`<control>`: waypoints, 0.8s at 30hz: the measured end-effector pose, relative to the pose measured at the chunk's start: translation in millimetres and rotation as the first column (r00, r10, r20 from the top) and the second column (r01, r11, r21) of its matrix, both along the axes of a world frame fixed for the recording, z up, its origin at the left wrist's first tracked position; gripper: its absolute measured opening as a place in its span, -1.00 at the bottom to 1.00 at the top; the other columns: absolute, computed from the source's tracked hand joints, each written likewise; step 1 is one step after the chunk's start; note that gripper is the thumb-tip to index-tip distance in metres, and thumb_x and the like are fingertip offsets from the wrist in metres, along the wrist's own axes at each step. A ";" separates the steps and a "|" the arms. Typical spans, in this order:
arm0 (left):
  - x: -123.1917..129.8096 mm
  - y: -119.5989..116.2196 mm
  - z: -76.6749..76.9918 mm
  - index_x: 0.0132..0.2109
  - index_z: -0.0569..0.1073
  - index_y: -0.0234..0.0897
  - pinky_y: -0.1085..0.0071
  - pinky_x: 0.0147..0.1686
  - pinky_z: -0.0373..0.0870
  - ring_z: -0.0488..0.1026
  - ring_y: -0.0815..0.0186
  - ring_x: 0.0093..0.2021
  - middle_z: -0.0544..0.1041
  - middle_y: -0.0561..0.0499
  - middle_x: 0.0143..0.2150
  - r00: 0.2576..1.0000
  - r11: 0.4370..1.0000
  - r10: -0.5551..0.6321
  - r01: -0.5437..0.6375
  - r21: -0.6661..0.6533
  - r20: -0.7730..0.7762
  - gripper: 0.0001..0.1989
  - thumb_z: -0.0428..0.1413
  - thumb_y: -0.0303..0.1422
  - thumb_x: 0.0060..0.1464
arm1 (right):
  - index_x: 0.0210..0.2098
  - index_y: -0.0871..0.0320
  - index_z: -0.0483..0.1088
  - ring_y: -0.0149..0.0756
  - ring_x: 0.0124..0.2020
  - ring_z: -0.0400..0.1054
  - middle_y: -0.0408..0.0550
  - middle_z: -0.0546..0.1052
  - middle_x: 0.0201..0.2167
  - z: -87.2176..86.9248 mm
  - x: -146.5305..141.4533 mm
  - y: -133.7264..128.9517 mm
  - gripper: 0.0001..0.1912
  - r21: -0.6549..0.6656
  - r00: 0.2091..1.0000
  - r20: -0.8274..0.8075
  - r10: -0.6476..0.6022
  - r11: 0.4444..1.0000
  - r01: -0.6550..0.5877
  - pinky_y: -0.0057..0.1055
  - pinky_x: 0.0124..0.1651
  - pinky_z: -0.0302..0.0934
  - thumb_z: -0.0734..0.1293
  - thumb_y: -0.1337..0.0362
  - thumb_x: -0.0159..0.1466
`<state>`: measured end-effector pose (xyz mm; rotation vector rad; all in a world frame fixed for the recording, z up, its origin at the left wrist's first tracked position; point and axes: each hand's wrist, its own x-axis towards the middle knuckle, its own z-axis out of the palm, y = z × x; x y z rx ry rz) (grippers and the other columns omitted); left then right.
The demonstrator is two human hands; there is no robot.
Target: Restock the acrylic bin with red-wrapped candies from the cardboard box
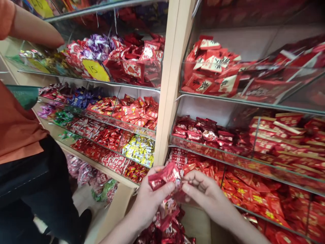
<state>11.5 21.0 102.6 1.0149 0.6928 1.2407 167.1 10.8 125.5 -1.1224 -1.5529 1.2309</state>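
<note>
My left hand point(149, 196) is closed around small dark red candy packets point(166, 176), its thumb pressed across the front one. Close beside it, my right hand point(203, 191) has thumb and fingers pinched at the right end of the same packets. Below both hands, more shiny red candy packets point(169, 225) lie in an open cardboard box point(114, 211), partly hidden by my left forearm. Similar dark red packets point(200, 130) fill a shelf bin just beyond my hands.
A wooden upright point(169, 84) divides glass-fronted shelves of wrapped sweets. A yellow tag point(95, 70) marked 15 hangs on the left shelf. A person in an orange shirt point(19, 125) stands at left, one arm reaching into the shelf. Bagged sweets point(85, 173) lie low at left.
</note>
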 end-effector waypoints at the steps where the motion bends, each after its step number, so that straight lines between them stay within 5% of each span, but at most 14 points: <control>1: -0.8 -0.1 -0.6 -0.21 0.29 -0.27 0.53 -0.34 0.29 0.35 0.44 -0.40 0.43 0.09 -0.39 0.998 0.999 -0.016 0.017 0.027 -0.055 -0.69 0.17 -0.45 -0.16 | -0.48 0.15 0.22 -0.45 -0.50 0.18 -0.20 0.29 -0.55 -3.1 -0.8 -1.4 -0.77 -0.009 1.000 -0.014 -0.005 1.000 0.005 -0.46 -0.42 0.16 0.24 0.10 0.09; 4: -1.5 -1.6 -2.3 -0.24 0.30 -0.30 0.54 -0.37 0.28 0.33 0.45 -0.42 0.42 0.10 -0.42 0.989 0.996 -0.067 0.075 0.055 -0.135 -0.72 0.17 -0.45 -0.16 | -0.51 0.15 0.21 -0.43 -0.49 0.19 -0.19 0.28 -0.56 -13.8 -4.2 -3.9 -0.74 -0.001 0.996 -0.058 -0.074 0.997 0.074 -0.44 -0.39 0.18 0.24 0.08 0.08; 8: -0.8 -2.9 -1.9 -0.23 0.33 -0.29 0.50 -0.32 0.29 0.37 0.41 -0.38 0.46 0.08 -0.38 0.997 0.998 -0.056 0.056 -0.007 -0.054 -0.70 0.19 -0.44 -0.19 | -0.51 0.13 0.22 -0.40 -0.48 0.25 -0.17 0.32 -0.56 -19.4 -4.2 -4.8 -0.74 -0.003 0.993 -0.038 -0.114 0.994 0.114 -0.41 -0.39 0.22 0.21 0.06 0.10; 11: -1.8 -4.0 3.8 -0.19 0.34 -0.28 0.40 -0.30 0.33 0.42 0.32 -0.38 0.50 0.00 -0.35 0.994 0.974 -0.059 0.078 -0.215 0.090 -0.63 0.21 -0.42 -0.22 | -0.24 0.08 0.27 -0.27 -0.27 0.31 -0.01 0.41 -0.26 -12.5 1.4 -6.4 -0.71 0.235 0.975 0.205 -0.084 0.971 0.034 -0.32 -0.23 0.25 0.28 0.12 0.06; 13: -3.3 -6.1 9.6 -0.18 0.36 -0.31 0.34 -0.32 0.34 0.45 0.27 -0.41 0.51 -0.05 -0.38 0.979 0.928 -0.098 0.155 -0.340 0.180 -0.62 0.21 -0.41 -0.23 | -0.07 -0.01 0.22 -0.21 -0.09 0.25 0.02 0.31 -0.03 -6.3 5.2 -9.0 -0.58 0.432 0.904 0.425 -0.034 0.886 -0.170 -0.29 -0.08 0.20 0.30 0.22 0.05; 16: -6.4 -11.0 17.3 -0.29 0.40 -0.34 0.36 -0.33 0.33 0.46 0.27 -0.42 0.51 -0.05 -0.44 0.956 0.885 -0.161 0.250 -0.393 0.245 -0.69 0.24 -0.42 -0.29 | -0.04 -0.11 0.23 -0.24 -0.11 0.28 -0.08 0.37 -0.05 0.0 8.4 -14.6 -0.63 0.523 0.749 0.658 -0.077 0.763 -0.380 -0.29 -0.10 0.22 0.17 0.31 0.16; 20: -13.2 -16.5 20.8 -0.28 0.40 -0.31 0.44 -0.43 0.31 0.43 0.35 -0.52 0.50 -0.01 -0.44 0.949 0.888 -0.197 0.279 -0.365 0.246 -0.70 0.23 -0.36 -0.25 | 0.05 -0.08 0.14 -0.31 -0.29 0.36 -0.10 0.48 -0.22 14.2 16.2 -13.4 -0.58 0.574 0.643 0.728 -0.236 0.723 -0.385 -0.38 -0.24 0.29 0.14 0.30 0.19; 24: -23.6 -18.6 9.7 -0.25 0.39 -0.29 0.51 -0.56 0.24 0.38 0.42 -0.58 0.49 0.00 -0.42 0.961 0.913 -0.214 0.260 -0.313 0.175 -0.66 0.22 -0.30 -0.24 | -0.04 0.04 0.23 -0.23 -0.08 0.26 -0.01 0.39 -0.08 53.9 36.7 19.5 -0.66 0.786 0.584 0.589 -0.559 0.565 -0.252 -0.28 -0.06 0.18 0.10 0.31 0.19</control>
